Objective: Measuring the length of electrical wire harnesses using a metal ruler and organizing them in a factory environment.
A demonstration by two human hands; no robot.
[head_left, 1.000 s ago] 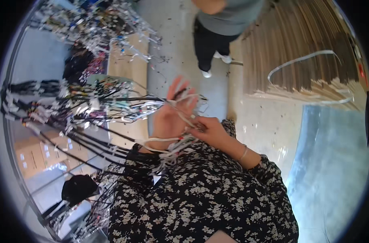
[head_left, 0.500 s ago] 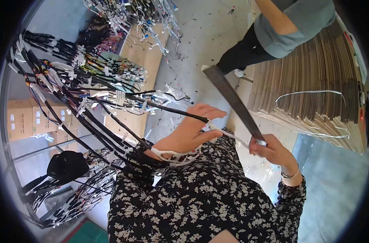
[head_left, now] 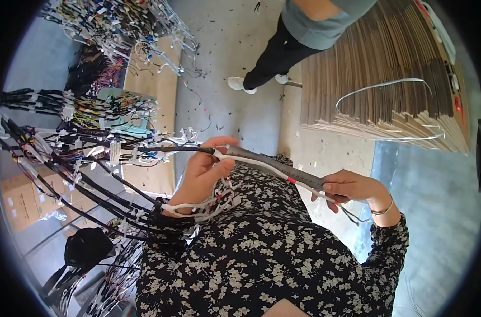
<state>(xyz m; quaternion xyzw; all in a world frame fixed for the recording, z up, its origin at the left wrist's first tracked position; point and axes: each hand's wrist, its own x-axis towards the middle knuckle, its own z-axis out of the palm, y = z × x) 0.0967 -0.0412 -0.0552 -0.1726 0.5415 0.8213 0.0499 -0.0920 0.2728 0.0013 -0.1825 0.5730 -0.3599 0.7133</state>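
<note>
My left hand (head_left: 203, 171) is closed round a black-sleeved cable (head_left: 169, 149) near where white wire comes out of it. From there the white wire (head_left: 261, 162) runs right, with a red band on it and dark thin ends past my right hand. Alongside it lies a flat dark grey strip (head_left: 283, 168) with small marks; I cannot tell whether it is a ruler or a sleeve. My right hand (head_left: 351, 189) grips its right end. White branch wires (head_left: 198, 210) with small connectors lie across my left wrist and sleeve.
Bundled wire harnesses (head_left: 98, 179) hang at the left, with more harnesses (head_left: 124, 26) at the far left. A black cap-like object (head_left: 88, 246) sits lower left, near cardboard boxes (head_left: 34, 198). Flattened cardboard (head_left: 378, 79) is stacked far right, beside a standing person (head_left: 304, 31).
The grey strip has swung down from pointing up and away to lie along the white wire. My left hand has moved left and closed round the cable. The person has shifted left in view.
</note>
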